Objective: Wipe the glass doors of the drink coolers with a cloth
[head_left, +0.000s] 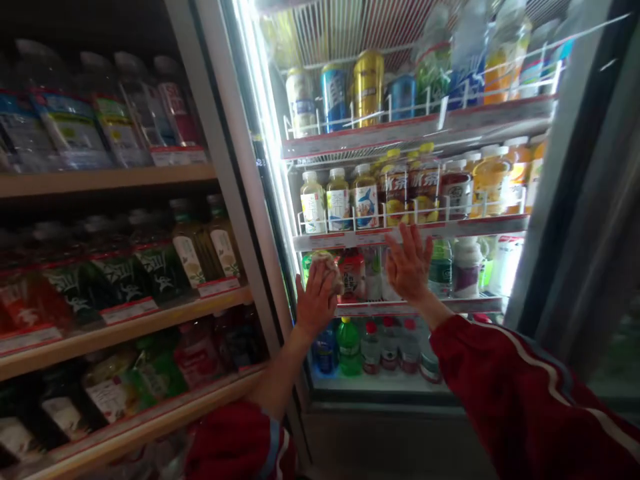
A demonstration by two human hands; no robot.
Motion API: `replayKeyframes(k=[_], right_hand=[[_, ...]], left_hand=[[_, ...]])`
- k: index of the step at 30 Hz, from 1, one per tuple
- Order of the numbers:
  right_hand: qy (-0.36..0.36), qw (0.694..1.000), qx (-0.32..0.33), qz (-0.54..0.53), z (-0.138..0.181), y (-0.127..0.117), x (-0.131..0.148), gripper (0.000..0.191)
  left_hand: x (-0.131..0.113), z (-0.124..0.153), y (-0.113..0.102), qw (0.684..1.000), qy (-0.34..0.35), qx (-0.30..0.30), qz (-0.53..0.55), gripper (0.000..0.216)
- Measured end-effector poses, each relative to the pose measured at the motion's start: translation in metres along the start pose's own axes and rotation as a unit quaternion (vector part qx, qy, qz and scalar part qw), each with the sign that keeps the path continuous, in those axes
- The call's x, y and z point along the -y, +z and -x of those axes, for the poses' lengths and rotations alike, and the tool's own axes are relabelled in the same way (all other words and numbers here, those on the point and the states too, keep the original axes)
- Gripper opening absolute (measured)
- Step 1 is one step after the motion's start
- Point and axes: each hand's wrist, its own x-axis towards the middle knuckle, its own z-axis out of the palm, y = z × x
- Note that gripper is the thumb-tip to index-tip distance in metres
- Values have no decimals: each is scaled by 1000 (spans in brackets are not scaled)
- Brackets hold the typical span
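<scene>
glossy plastic bottles (339, 200), shiny metal cans (369, 87), white wire racks (410, 217), wooden shelves (105, 179)

Fridge (230, 153) front open; shelf rails (450, 229), packed bottles (339, 199) block reach.

A glaring light strip (255, 113) brightens the fridge; the left shelves (110, 180) stay dim, soft, and edge-bent.

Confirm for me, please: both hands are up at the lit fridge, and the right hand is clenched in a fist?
Not quite. The head view shows the right hand open, fingers spread, not clenched; it and the left hand are indeed up at the lit fridge.
</scene>
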Motion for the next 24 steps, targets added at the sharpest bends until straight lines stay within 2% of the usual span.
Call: replayKeyframes(k=[4,6,10,14,17,21,24], right_hand=[[0,1000,-7,-12,2,2,-3,53],[9,1000,-2,-7,3,4,-5,49],[9,1000,-3,2,4,3,-5,47],[30,999,29,0,3,-1,-3,48],[30,999,24,-1,3,0,-4,46],[5,1000,-23,-13,4,6,-8,47],[-11,998,-53,-30,4,8,-8,48]], left_hand=[[22,12,-3,998,-42,-32,-15,60],[23,13,-1,996,-66,-59,-14,62],[0,3,11,993,-89,-74,6,63],[-20,-5,15,998,-47,-32,32,61],[-12,2,10,999,-26,-27,16,59],[10,17,4,995,-78,-53,7,62],[9,16,9,994,-97,-49,19,63]])
